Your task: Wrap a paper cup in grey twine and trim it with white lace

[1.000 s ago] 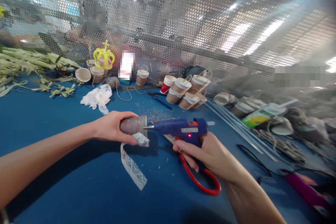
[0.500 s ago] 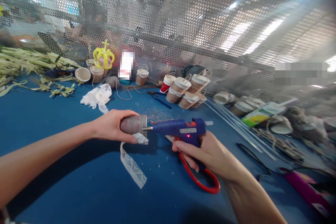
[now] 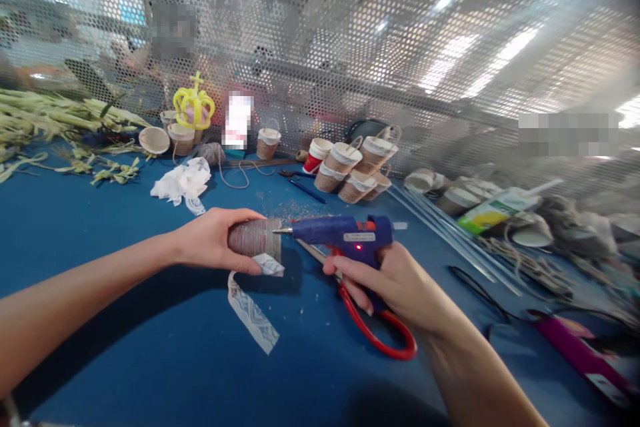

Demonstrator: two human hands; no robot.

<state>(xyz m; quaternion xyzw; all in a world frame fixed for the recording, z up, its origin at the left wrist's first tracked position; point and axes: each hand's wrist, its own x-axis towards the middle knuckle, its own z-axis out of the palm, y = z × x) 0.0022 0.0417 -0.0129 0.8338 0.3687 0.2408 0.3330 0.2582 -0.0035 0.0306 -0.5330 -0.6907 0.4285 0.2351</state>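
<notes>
My left hand (image 3: 213, 239) is wrapped round a twine-covered paper cup (image 3: 256, 237) held on its side above the blue table (image 3: 125, 227). A strip of white lace ribbon (image 3: 250, 310) hangs from the cup's rim down to the table. My right hand (image 3: 395, 283) grips a blue hot glue gun (image 3: 345, 235) with its red light on. The gun's metal nozzle touches the upper edge of the cup's rim. Red-handled scissors (image 3: 373, 323) lie on the table under my right hand.
Several twine-wrapped cups (image 3: 357, 170) stand at the back by the perforated metal screen (image 3: 350, 47). A yellow crown (image 3: 194, 107), crumpled lace (image 3: 183, 181), green leaf strips (image 3: 55, 120), glue sticks (image 3: 450, 240), a glue bottle (image 3: 500, 207) and a purple tool (image 3: 580, 353) lie around.
The glue gun's nozzle has risen from the cup's lower rim to its upper edge. My left hand and the cup have stayed nearly still.
</notes>
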